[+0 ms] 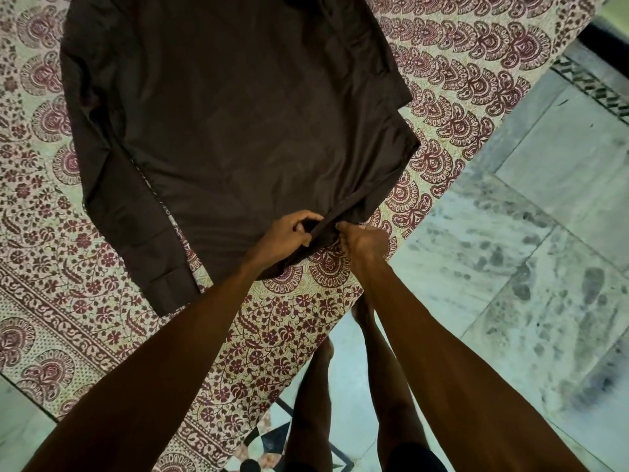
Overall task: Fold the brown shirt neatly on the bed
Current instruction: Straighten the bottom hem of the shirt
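Head view: I judge the task at an early stage. The shirt [238,131] lies spread flat on the bed [289,335], with no body fold made and the folding apparently outstanding. My left hand [289,235] and right hand [362,240] each pinch bunched cloth, side by side, at the shirt's near hem.

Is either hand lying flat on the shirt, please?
No: the left hand and right hand both pinch the bunched hem of the shirt with curled fingers.
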